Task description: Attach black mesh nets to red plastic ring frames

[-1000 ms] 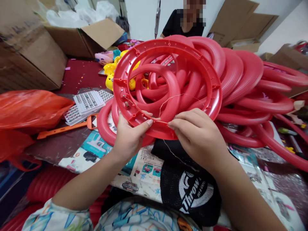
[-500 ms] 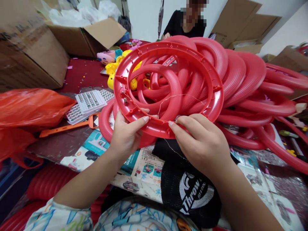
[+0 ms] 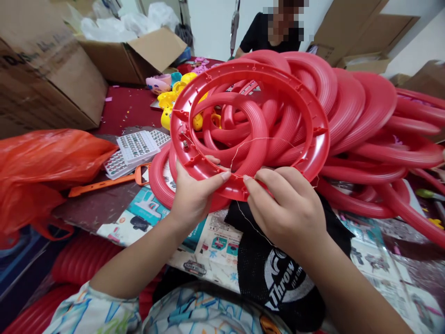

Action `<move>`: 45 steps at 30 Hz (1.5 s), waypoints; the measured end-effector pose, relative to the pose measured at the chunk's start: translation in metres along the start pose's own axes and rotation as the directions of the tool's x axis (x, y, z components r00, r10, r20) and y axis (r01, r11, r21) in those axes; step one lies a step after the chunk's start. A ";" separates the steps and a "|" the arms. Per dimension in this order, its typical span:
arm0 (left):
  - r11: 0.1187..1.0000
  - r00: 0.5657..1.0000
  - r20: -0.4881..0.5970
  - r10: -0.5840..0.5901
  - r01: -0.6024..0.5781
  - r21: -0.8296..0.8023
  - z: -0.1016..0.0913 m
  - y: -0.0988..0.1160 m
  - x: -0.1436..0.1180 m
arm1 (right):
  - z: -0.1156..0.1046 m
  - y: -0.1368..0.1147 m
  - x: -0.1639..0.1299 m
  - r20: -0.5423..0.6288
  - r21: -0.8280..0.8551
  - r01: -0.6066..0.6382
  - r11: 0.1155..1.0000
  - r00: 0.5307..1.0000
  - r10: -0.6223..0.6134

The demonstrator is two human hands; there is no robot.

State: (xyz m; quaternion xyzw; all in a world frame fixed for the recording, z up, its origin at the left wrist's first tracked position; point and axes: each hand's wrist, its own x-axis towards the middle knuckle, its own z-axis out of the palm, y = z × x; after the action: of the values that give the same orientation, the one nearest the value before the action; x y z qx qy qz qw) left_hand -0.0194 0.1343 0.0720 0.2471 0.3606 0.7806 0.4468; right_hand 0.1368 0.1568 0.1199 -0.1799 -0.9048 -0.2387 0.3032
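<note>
A red plastic hoop half (image 3: 321, 139), its hollow ribbed side facing me, is tilted up in front of me. My left hand (image 3: 191, 195) is closed around its near left edge, thumb on top. With thumb and finger pinched, my right hand (image 3: 292, 204) is at the near rim, where a thin pale thread (image 3: 257, 138) runs. The thread loops across the hoop's opening, and another length hangs below the rim. Small metal parts (image 3: 185, 144) sit in the hoop's left channel. Below my right hand lies black mesh fabric (image 3: 250, 264) with white print.
Ribbed red hoops (image 3: 351, 111) are piled behind and to the right. On the left are a red plastic bag (image 3: 52, 162), trays of small button cells (image 3: 137, 147), an orange strip (image 3: 100, 185) and cardboard boxes (image 3: 52, 79). Another person (image 3: 257, 37) sits opposite.
The whole view has shifted slightly, so things appear farther right. My left thumb has slid along the near rim toward my right fingertips. Both hands stay at the hoop.
</note>
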 end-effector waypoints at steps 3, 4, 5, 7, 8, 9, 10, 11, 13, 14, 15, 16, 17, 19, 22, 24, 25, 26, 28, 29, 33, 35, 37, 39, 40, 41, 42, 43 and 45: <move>0.999 0.999 0.042 0.003 -0.005 0.041 0.001 0.002 -0.002 | -0.001 0.002 0.000 -0.026 0.009 -0.026 1.000 0.999 0.026; 0.999 0.999 0.049 0.002 -0.005 0.049 0.001 0.003 -0.002 | -0.002 0.002 0.000 -0.027 0.015 -0.031 0.999 0.999 0.032; 0.999 0.999 0.052 0.005 -0.007 0.052 0.002 0.004 -0.003 | -0.002 0.003 0.000 -0.026 0.022 -0.033 0.999 0.999 0.033; 0.999 0.998 0.057 0.015 -0.018 0.050 0.003 0.005 -0.004 | -0.002 0.003 -0.001 -0.029 0.036 -0.039 0.999 0.999 0.040; 0.999 0.998 0.063 0.019 -0.022 0.049 0.003 0.005 -0.004 | -0.002 0.003 -0.001 -0.029 0.046 -0.049 0.998 0.998 0.050; 0.999 0.997 0.068 0.020 -0.024 0.049 0.002 0.005 -0.004 | -0.002 0.003 0.000 -0.029 0.057 -0.064 0.996 0.997 0.065; 0.998 0.997 0.069 0.019 -0.022 0.051 0.002 0.005 -0.004 | -0.002 0.003 0.000 -0.029 0.069 -0.083 0.994 0.996 0.085; 0.998 0.998 0.067 0.015 -0.019 0.056 0.001 0.005 -0.004 | -0.002 0.002 0.001 -0.034 0.082 -0.100 0.992 0.994 0.103; 0.998 0.998 0.057 0.011 -0.015 0.069 -0.001 0.004 -0.005 | -0.002 0.000 0.002 -0.055 0.106 -0.139 0.985 0.988 0.145; 0.996 0.998 0.054 0.013 -0.017 0.082 -0.002 0.003 -0.006 | -0.002 -0.002 0.003 -0.063 0.117 -0.165 0.979 0.983 0.173; 0.995 0.998 0.054 0.021 -0.027 0.099 -0.002 0.003 -0.007 | -0.002 -0.003 0.004 -0.065 0.130 -0.199 0.971 0.976 0.209; 0.992 0.998 0.058 0.034 -0.040 0.118 -0.003 0.002 -0.008 | -0.002 -0.005 0.005 -0.058 0.146 -0.236 0.961 0.967 0.247; 0.989 0.997 0.063 0.048 -0.056 0.135 -0.003 0.002 -0.009 | -0.003 -0.006 0.005 -0.047 0.159 -0.271 0.949 0.958 0.281; 0.984 0.995 0.071 0.071 -0.082 0.159 -0.003 0.002 -0.011 | -0.005 -0.008 0.006 -0.040 0.169 -0.293 0.941 0.952 0.303; 0.982 0.995 0.070 0.078 -0.088 0.166 -0.003 0.002 -0.011 | -0.007 -0.007 0.005 -0.075 0.140 -0.184 0.973 0.978 0.196; 0.982 0.996 0.061 0.070 -0.079 0.172 -0.004 0.003 -0.010 | -0.007 -0.005 0.004 -0.085 0.131 -0.095 0.987 0.991 0.107; 0.982 0.997 0.052 0.065 -0.073 0.172 -0.004 0.004 -0.009 | -0.007 -0.003 0.003 -0.084 0.133 -0.068 0.989 0.993 0.079; 0.984 0.997 0.043 0.059 -0.065 0.168 -0.004 0.004 -0.009 | -0.006 -0.002 0.002 -0.088 0.137 -0.049 0.989 0.994 0.062; 0.986 0.998 0.030 0.047 -0.052 0.158 -0.004 0.005 -0.008 | -0.005 0.002 0.001 -0.097 0.149 -0.022 0.989 0.995 0.036; 0.987 0.999 0.030 0.043 -0.047 0.155 -0.004 0.005 -0.007 | -0.004 0.003 0.000 -0.095 0.153 -0.011 0.988 0.995 0.026; 0.987 0.999 0.039 0.031 -0.037 0.157 -0.004 0.005 -0.008 | -0.004 0.007 -0.001 -0.026 0.152 0.010 0.988 1.000 -0.006; 0.988 0.999 0.037 0.025 -0.030 0.152 -0.004 0.005 -0.008 | -0.004 0.007 -0.001 0.012 0.153 0.002 0.988 1.000 -0.004; 0.992 0.999 0.047 0.015 -0.021 0.124 -0.004 0.007 -0.009 | -0.005 0.008 0.000 0.038 0.167 -0.015 0.986 0.999 0.008; 0.998 0.997 0.083 0.001 -0.006 0.060 -0.003 0.009 -0.008 | -0.004 0.008 0.001 0.053 0.186 -0.036 0.982 0.998 0.027; 1.000 0.995 0.098 -0.009 0.007 0.021 -0.003 0.010 -0.007 | -0.004 0.008 0.001 0.054 0.193 -0.040 0.980 0.998 0.030; 1.000 0.994 0.104 -0.020 0.021 -0.015 -0.002 0.010 -0.007 | -0.003 0.008 0.001 0.053 0.195 -0.041 0.980 0.998 0.031; 0.999 0.995 0.095 -0.028 0.032 -0.040 -0.001 0.010 -0.006 | -0.002 0.008 0.001 0.049 0.196 -0.039 0.980 0.998 0.030; 0.998 0.997 0.075 -0.034 0.037 -0.050 0.000 0.010 -0.005 | -0.001 0.008 0.002 0.045 0.195 -0.033 0.980 0.999 0.025; 0.999 0.999 0.032 -0.027 0.028 -0.037 0.001 0.010 -0.004 | 0.000 0.008 0.002 0.041 0.190 -0.021 0.981 0.999 0.014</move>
State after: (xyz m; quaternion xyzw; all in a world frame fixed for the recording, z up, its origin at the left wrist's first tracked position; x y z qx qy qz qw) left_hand -0.0217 0.1276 0.0796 0.2459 0.3423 0.7770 0.4676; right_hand 0.1395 0.1642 0.1236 -0.1626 -0.9277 -0.1447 0.3034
